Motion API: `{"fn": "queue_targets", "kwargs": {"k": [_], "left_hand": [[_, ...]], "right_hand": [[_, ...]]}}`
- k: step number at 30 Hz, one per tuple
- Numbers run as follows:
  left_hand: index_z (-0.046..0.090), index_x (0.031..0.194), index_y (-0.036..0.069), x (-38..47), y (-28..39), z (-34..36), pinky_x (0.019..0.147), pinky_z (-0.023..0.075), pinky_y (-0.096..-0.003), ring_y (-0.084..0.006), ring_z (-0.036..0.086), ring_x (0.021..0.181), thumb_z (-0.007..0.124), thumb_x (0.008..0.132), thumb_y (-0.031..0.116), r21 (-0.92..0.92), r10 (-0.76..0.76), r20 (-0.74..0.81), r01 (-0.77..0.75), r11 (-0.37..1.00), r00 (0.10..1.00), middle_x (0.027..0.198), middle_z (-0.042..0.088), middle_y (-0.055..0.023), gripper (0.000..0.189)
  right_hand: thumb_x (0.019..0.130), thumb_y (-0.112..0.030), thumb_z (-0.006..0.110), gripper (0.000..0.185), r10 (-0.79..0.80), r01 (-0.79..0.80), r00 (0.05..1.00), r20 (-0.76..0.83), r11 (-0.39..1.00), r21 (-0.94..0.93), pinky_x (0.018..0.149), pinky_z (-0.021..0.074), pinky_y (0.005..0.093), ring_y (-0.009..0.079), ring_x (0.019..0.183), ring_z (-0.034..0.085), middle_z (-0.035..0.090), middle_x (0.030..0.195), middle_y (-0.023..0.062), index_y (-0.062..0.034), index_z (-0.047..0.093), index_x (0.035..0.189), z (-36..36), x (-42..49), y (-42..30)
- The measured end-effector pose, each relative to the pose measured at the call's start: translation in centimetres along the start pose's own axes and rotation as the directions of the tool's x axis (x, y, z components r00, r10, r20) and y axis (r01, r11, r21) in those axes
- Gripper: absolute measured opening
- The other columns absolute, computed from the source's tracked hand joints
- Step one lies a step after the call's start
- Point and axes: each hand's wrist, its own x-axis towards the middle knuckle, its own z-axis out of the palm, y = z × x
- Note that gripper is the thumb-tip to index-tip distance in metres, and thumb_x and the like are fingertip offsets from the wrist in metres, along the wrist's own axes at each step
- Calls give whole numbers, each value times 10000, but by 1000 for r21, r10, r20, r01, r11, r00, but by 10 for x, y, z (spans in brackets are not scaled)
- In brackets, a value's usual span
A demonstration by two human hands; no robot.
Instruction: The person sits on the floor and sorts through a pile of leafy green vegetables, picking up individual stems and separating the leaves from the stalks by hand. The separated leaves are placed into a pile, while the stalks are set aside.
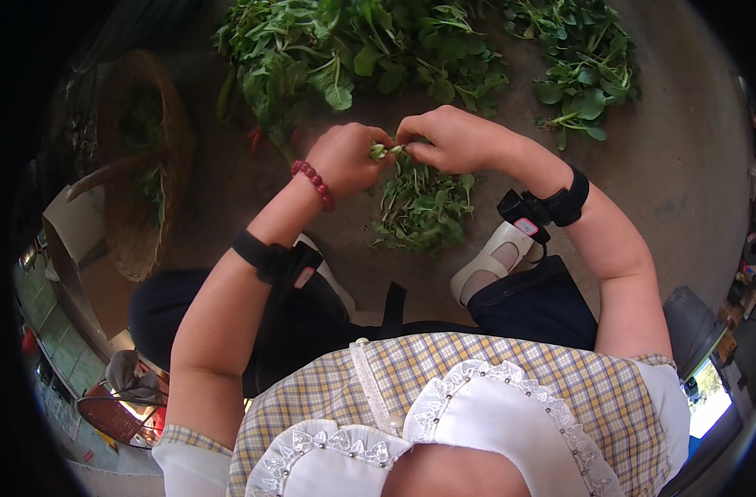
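My left hand [347, 158] is closed around a leafy green [378, 151], its pale stem end poking out toward the right. Leaves that seem to belong to it trail behind the wrist with the red bead bracelet. The fingertips of my right hand [449, 140] pinch the thin tip of that stem end, so both hands meet at the plant. Just below them a small heap of wilted-looking leaves and trimmings [424, 214] lies on the floor between my shoes. Beyond my hands spreads a large pile of leafy greens [365, 56].
A smaller bunch of greens [583, 81] lies at the far right. Red chili peppers [255, 139] rest near the big pile's left edge. On the left stands a wicker basket [133, 248] with a handle and some greens inside, beside a cardboard box [74, 223]. My white shoes [486, 264] flank the trimmings.
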Motion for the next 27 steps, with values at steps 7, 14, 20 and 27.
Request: {"fn": "queue_targets", "kwargs": {"k": [7,14,20,27], "left_hand": [[704,949,35,-1,2,2,706,517,-387,-318,667,781,690,823,195,75,32,-12,-31,997,999,843,695,-152,204],[692,913,52,-2,-2,3,694,509,-395,-326,649,796,708,790,161,68,152,-17,-150,986,988,830,684,-134,165],[705,908,98,-1,2,-3,651,506,-409,-333,654,751,703,812,258,-19,189,-154,-194,981,970,804,678,-152,186],[698,908,74,0,6,-7,638,502,-393,-338,651,734,712,814,243,-142,165,-217,-199,970,962,802,673,-168,194]], "right_hand": [[878,-151,515,199,-16,37,997,76,960,-277,767,500,468,373,885,628,658,891,188,-11,634,954,13,2,0],[837,-182,549,186,-122,111,992,-30,962,-249,679,486,454,372,757,608,635,791,163,-19,632,871,18,-5,4],[813,-219,533,229,-21,69,976,-215,974,218,590,473,366,224,600,585,621,646,100,-38,661,754,20,-8,12],[893,-196,515,255,155,-86,987,36,332,939,492,314,232,65,533,394,470,581,-42,-34,646,748,34,-7,23]]}}
